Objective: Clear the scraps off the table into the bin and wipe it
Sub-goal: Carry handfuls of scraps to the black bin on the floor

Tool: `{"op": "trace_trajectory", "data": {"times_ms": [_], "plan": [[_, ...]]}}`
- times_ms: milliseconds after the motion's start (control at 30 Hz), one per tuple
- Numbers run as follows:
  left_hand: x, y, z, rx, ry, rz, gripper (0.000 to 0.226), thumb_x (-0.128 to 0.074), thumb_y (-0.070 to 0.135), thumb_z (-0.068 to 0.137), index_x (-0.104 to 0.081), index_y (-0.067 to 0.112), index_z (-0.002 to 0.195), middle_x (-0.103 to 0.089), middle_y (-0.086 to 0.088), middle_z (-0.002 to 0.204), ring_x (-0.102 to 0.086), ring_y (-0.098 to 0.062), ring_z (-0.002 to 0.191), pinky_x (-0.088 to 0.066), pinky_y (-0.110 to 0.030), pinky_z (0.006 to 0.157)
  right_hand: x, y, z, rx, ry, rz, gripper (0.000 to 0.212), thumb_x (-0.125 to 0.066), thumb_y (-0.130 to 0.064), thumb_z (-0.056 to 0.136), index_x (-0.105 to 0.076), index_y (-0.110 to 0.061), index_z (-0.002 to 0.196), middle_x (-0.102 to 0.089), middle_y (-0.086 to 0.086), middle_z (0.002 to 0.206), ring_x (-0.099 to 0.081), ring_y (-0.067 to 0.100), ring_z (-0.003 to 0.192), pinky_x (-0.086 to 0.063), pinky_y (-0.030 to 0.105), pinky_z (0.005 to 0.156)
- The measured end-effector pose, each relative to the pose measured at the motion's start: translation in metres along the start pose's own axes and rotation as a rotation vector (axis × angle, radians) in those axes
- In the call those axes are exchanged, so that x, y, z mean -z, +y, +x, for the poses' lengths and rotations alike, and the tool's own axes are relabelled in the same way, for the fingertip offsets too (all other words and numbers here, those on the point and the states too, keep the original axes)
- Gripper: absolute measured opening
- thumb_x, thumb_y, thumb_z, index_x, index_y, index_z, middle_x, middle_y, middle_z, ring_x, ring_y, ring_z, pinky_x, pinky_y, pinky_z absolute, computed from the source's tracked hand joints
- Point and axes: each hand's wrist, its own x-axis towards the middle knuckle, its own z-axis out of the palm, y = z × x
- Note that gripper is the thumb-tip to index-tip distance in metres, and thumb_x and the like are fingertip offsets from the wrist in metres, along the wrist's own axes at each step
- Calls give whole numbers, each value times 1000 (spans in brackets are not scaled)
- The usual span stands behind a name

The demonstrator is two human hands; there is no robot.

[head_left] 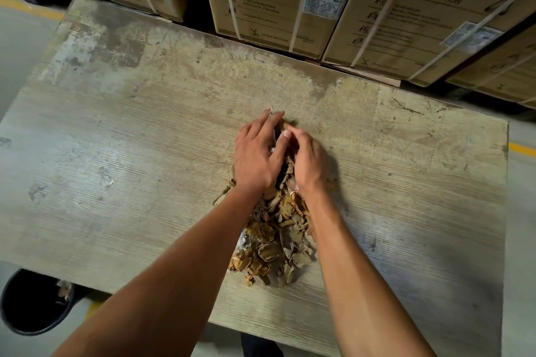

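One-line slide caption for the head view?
Both hands, left hand and right hand, rake a scrap pile across the worn table; bin below its near-left corner.

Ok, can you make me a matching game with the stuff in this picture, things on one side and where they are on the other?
Things:
1. scrap pile
2. bin
3. cardboard boxes
4. left hand

Places:
A. on the floor, below the table's near left corner
B. behind the table's far edge
C. middle of the table, between the forearms
D. on the pile's far end

Pairs: 1-C, 2-A, 3-B, 4-D

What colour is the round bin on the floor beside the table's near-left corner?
Black, in the head view: the round black bin sits on the floor, partly under the table edge.
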Motion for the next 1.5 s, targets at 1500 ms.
{"op": "trace_trajectory", "data": {"times_ms": [1500], "plan": [[53, 62, -5, 335, -62, -683, 51, -29, 44, 118, -77, 25, 115, -54, 2, 131, -48, -18, 130, -33, -38, 116, -35, -48, -34, -122, 237, 584, 15, -74, -19, 101, -74, -15, 115, -83, -4, 91, -79, 11, 87, -63, 35, 82]]}}
